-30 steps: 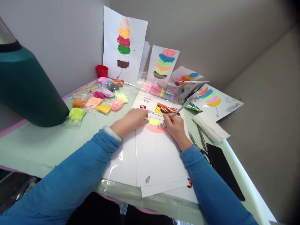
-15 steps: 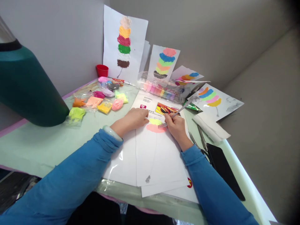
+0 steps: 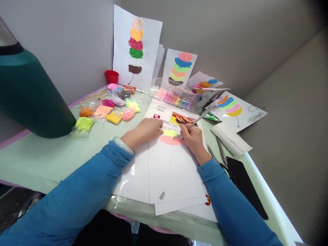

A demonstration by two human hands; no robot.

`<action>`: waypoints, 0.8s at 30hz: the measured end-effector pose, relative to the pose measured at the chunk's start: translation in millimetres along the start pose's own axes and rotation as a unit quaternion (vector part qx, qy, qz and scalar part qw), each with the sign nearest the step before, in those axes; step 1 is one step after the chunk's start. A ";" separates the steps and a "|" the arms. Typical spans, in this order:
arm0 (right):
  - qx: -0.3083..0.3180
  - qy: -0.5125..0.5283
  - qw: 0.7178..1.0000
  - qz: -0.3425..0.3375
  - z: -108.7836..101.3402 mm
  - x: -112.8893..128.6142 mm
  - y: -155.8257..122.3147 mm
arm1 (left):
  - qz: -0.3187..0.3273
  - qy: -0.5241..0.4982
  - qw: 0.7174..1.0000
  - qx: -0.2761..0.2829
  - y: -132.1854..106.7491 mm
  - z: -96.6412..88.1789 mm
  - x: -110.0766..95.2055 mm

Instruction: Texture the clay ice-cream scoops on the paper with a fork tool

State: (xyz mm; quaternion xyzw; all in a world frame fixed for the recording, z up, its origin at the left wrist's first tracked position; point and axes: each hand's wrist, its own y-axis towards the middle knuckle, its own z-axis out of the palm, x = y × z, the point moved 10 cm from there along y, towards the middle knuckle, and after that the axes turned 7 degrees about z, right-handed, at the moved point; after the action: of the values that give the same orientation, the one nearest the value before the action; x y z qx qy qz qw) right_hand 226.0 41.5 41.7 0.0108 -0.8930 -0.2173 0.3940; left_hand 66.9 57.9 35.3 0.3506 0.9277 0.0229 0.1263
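My right hand [image 3: 191, 139] is closed around a metal fork [image 3: 196, 120], its handle slanting up to the right. The fork's tines touch the flattened pink clay [image 3: 169, 140] on a white sheet of paper [image 3: 174, 174]. Just above the pink lies a flattened yellow-green clay patch [image 3: 169, 133]. My left hand [image 3: 146, 130] lies on the sheet at the left of the clay with its fingers stretched out, holding nothing. A thin pencil line runs from the pink clay down to a small grey scribble [image 3: 162, 195].
Bagged clay pieces [image 3: 104, 111] lie at left by a dark green bottle [image 3: 33, 92]. A red cup [image 3: 112, 77] and a clear clay box [image 3: 176, 97] stand behind. To the right are scissors [image 3: 225, 169], a white tissue [image 3: 230, 138] and a black flat object [image 3: 246, 186].
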 end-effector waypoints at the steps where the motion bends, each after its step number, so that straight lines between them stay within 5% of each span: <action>1: 0.000 0.000 1.000 -0.002 0.0 0.4 -0.1 | 0.001 0.000 1.000 -0.001 0.0 -0.1 -0.2; 24: 0.010 0.016 1.000 0.007 3.4 -2.1 0.2 | -0.008 0.008 1.000 0.007 -0.5 0.5 0.7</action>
State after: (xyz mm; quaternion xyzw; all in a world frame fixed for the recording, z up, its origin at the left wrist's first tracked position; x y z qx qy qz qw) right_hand 225.1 43.4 38.3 0.0117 -0.8888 -0.2051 0.4097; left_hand 66.1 58.0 34.6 0.3437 0.9317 0.0181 0.1166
